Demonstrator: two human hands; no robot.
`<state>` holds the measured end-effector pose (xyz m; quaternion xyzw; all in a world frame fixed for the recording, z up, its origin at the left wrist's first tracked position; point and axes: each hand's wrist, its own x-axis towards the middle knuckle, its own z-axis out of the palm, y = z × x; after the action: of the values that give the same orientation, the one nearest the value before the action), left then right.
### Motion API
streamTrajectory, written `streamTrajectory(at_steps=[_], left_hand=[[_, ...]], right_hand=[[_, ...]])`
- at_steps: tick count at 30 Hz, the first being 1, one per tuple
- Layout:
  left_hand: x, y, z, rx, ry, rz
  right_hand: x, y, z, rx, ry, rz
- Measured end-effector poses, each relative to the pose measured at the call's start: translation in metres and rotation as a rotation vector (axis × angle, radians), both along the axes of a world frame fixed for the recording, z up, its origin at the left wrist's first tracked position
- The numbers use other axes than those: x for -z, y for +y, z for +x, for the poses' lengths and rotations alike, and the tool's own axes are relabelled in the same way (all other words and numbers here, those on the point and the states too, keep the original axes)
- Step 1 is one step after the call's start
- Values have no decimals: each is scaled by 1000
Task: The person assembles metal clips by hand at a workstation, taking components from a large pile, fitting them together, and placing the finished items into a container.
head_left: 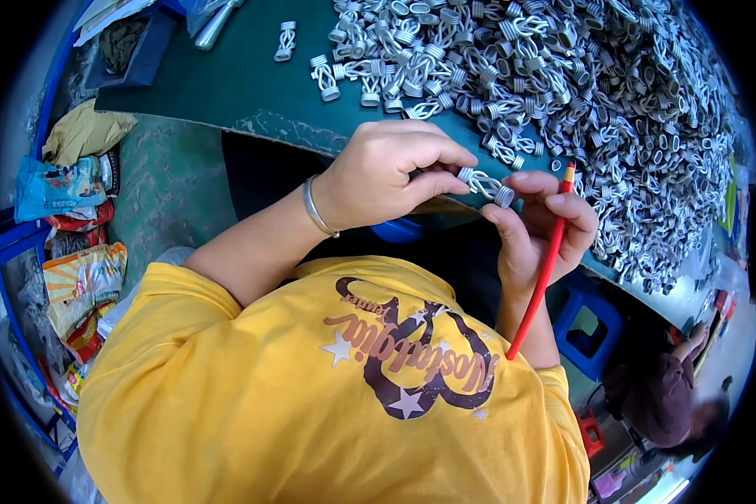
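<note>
Left hand point(386, 172) pinches one end of a small grey metal clip point(484, 185) between thumb and fingers. Right hand point(538, 227) closes on the other end, with a red rod point(542, 273) tucked under its fingers. I see the clip held in the air, just before the table edge point(294, 130), near the pile point(563, 76). Risks, as I judge: the clip slipping from the fingertip pinch and dropping off the edge; the rod shifting and loosening the right grip.

A green-topped worktable point(244, 80) with a worn front edge carries a great heap of grey metal clips point(580, 92) across its right side; a few loose clips point(286, 40) lie apart on the bare left part.
</note>
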<state>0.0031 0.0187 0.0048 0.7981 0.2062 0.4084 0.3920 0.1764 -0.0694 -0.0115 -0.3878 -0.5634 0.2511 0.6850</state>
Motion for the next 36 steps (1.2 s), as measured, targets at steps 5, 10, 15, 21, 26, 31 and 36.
streamTrajectory(at_steps=[5, 10, 15, 21, 26, 31, 36], left_hand=[[1, 2, -2, 24, 24, -10], [0, 0, -1, -27, 30, -4], [0, 2, -2, -40, -12, -24], [-1, 1, 0, -44, 23, -9], [-1, 0, 0, -51, 47, -15], [-1, 3, 1, -51, -44, 35], [-5, 1, -6, -61, -101, -133]], right_hand=[[-6, 8, -2, 35, -131, 91], [-4, 5, -3, 82, -105, -24], [1, 4, -2, 123, -114, -126], [-6, 6, 0, 159, -169, -196], [-5, 5, 1, 333, -271, -147], [1, 4, 1, 309, -288, -50], [-6, 2, 0, 307, -387, -56]])
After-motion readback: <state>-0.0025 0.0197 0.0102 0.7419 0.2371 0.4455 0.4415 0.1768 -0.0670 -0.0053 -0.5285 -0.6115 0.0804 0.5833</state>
